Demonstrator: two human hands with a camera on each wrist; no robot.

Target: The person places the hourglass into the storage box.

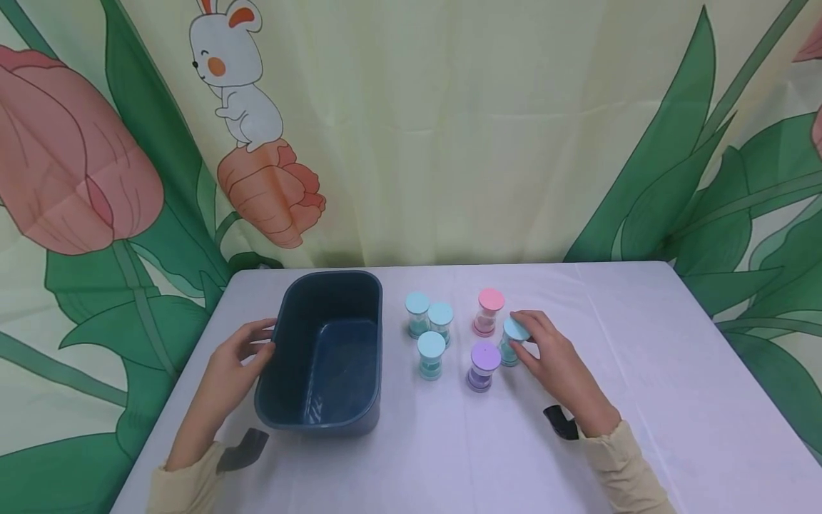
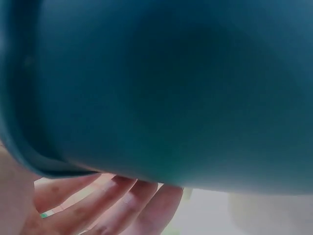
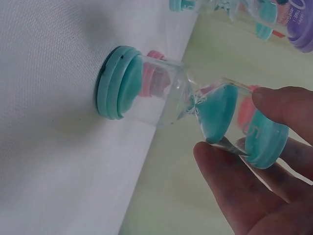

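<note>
Blue hourglass pinched near its top by the right hand, well apart from the left hand. Left fingers, loosely extended, touch the bin's outer left side.

White-covered table with blue bin, hourglasses

narrow gap between bin and hourglasses

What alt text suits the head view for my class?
A right hand pinches a turquoise hourglass near a pink hourglass and a purple hourglass; three more turquoise hourglasses stand left of them. The left hand touches a navy tub on a table.
</note>
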